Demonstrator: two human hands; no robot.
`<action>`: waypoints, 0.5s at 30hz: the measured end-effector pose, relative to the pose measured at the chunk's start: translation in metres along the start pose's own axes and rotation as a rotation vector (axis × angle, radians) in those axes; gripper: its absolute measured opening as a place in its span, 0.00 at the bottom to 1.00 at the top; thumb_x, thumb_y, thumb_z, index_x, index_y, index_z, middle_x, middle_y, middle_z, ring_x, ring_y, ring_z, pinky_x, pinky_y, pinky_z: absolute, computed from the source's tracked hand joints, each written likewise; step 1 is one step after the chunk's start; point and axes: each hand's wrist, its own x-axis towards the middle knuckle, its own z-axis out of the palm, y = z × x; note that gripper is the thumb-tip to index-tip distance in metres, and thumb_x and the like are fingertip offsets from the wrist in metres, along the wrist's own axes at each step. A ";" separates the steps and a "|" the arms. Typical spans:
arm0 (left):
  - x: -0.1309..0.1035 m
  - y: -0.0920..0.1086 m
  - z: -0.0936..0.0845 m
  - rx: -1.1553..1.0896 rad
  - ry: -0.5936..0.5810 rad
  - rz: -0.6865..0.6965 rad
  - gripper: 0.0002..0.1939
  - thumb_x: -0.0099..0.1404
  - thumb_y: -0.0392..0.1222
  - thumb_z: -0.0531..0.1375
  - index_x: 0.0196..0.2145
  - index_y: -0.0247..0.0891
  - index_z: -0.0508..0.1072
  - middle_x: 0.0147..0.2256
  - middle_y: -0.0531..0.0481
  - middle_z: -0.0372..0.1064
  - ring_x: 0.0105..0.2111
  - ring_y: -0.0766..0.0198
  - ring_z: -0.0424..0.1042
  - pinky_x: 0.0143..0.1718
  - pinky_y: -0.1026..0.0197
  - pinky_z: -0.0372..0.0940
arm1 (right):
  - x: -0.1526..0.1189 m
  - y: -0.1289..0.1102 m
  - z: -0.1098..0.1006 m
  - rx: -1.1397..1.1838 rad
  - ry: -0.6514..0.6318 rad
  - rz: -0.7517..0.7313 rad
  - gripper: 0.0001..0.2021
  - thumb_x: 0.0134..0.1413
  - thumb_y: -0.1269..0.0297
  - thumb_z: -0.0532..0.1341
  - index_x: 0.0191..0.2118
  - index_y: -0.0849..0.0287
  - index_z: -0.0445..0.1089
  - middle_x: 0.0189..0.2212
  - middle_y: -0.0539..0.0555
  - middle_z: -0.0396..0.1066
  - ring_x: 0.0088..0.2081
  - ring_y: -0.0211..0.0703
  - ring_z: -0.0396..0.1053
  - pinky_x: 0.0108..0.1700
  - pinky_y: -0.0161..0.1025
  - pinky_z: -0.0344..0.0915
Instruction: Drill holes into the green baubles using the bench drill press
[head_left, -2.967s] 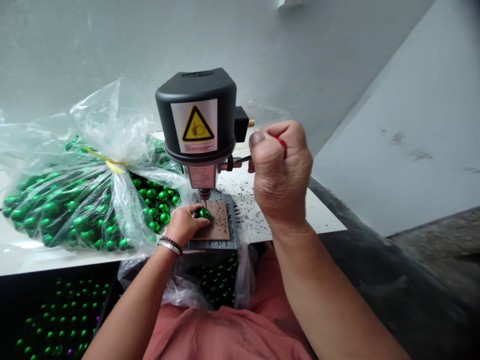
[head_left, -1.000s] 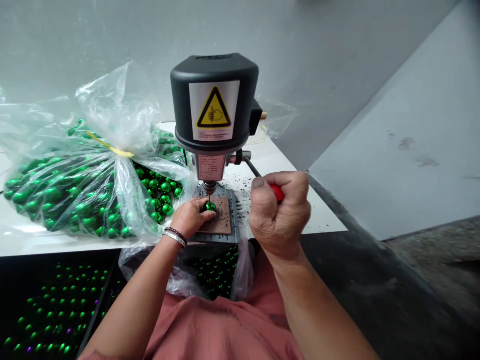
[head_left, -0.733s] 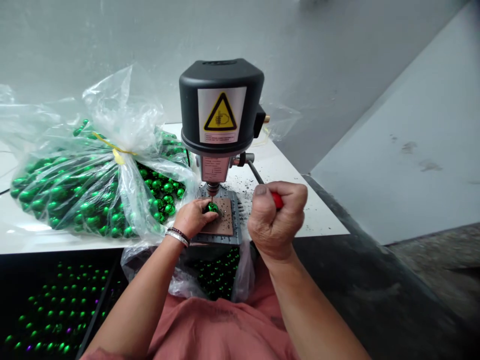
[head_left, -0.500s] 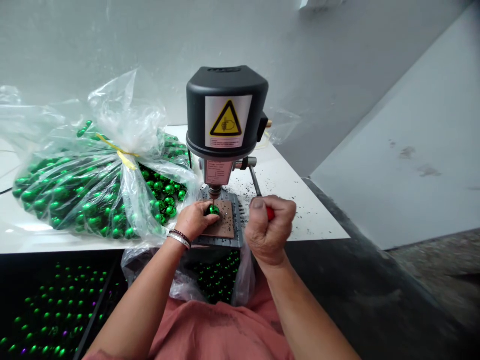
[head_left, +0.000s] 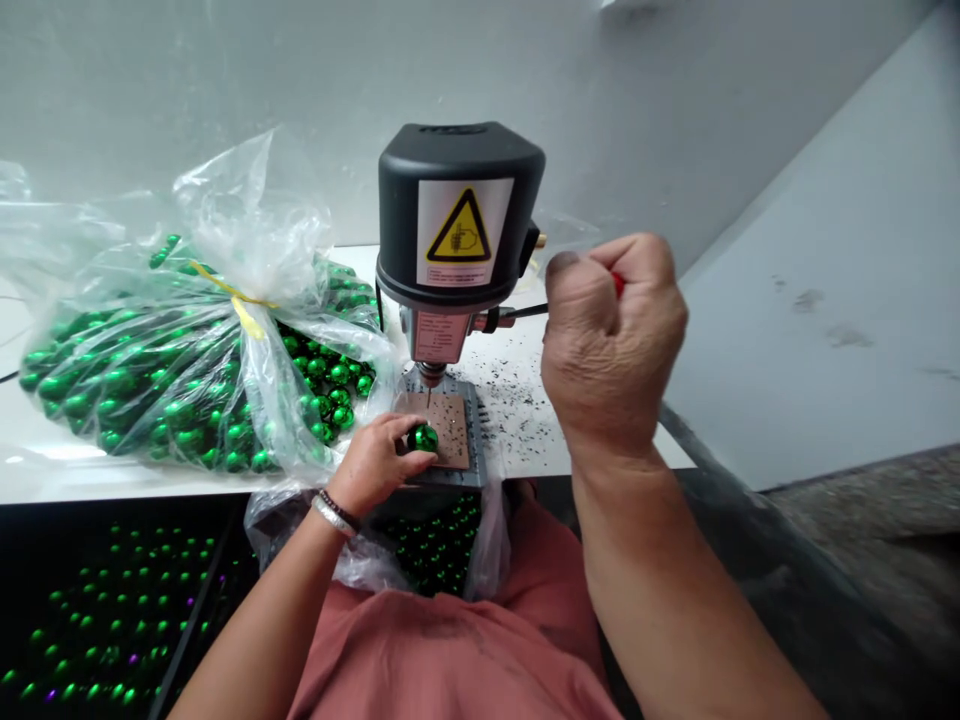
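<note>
A shiny green ball [head_left: 424, 438] is pinched between the thumb and fingers of my left hand [head_left: 379, 458], just over the front part of a brown board [head_left: 454, 430]. The board lies on the grey base of a black drill press [head_left: 459, 160]. Its thin drill bit [head_left: 429, 397] hangs behind the ball, apart from it. My right hand [head_left: 615, 340] is a fist around the red knob [head_left: 619, 284] of the press lever, raised to the right of the machine.
A clear bag [head_left: 255, 220] of green balls, tied with yellow, lies left on the white table [head_left: 637, 440]. Dark shavings are scattered right of the base. An open bag [head_left: 491, 550] with green balls hangs below the table edge, and a dark tray with green balls is at lower left.
My right hand has swung up and outward with the lever. The drill bit has risen off the ball, and my left hand has drawn the ball slightly toward me.
</note>
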 end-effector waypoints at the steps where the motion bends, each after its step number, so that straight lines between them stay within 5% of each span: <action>1: -0.007 0.001 -0.003 -0.030 -0.015 0.011 0.22 0.53 0.45 0.62 0.47 0.40 0.72 0.44 0.48 0.70 0.41 0.63 0.70 0.45 0.64 0.63 | -0.001 0.001 0.001 0.015 -0.002 0.006 0.09 0.50 0.66 0.55 0.24 0.58 0.54 0.19 0.45 0.55 0.24 0.30 0.57 0.30 0.31 0.59; 15: -0.053 0.005 -0.005 -0.213 -0.165 -0.038 0.23 0.54 0.46 0.63 0.48 0.37 0.72 0.45 0.46 0.69 0.45 0.60 0.67 0.50 0.62 0.61 | -0.010 0.001 -0.001 0.037 -0.001 0.015 0.09 0.50 0.69 0.56 0.24 0.58 0.53 0.19 0.44 0.51 0.22 0.26 0.48 0.26 0.27 0.53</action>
